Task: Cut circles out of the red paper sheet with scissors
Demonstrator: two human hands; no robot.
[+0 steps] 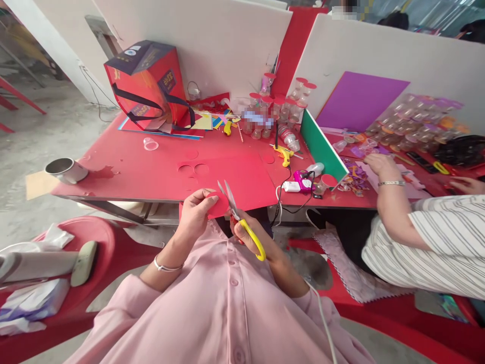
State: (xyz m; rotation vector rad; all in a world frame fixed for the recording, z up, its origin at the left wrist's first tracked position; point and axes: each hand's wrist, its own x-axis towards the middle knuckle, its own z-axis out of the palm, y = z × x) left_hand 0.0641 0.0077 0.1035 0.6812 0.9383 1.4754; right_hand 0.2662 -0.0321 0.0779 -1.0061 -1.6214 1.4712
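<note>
Scissors (245, 225) are gripped in the right hand (243, 238), blades parted beside a red paper disc (219, 206), which is pinched by the left hand (195, 210) near the red table (125, 174) edge.

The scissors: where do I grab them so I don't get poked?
Probably best to grip the scissors by the yellow handle, coming from the wearer's side, because the open blades point away from the wearer. The right hand holds that end.

A handicraft workshop is indicated by the red worktable (125, 172), on which yellow glue guns (283, 155), paper scraps (355, 177) and plastic cups (291, 108) are spread, and by the concrete floor (45, 126).
</note>
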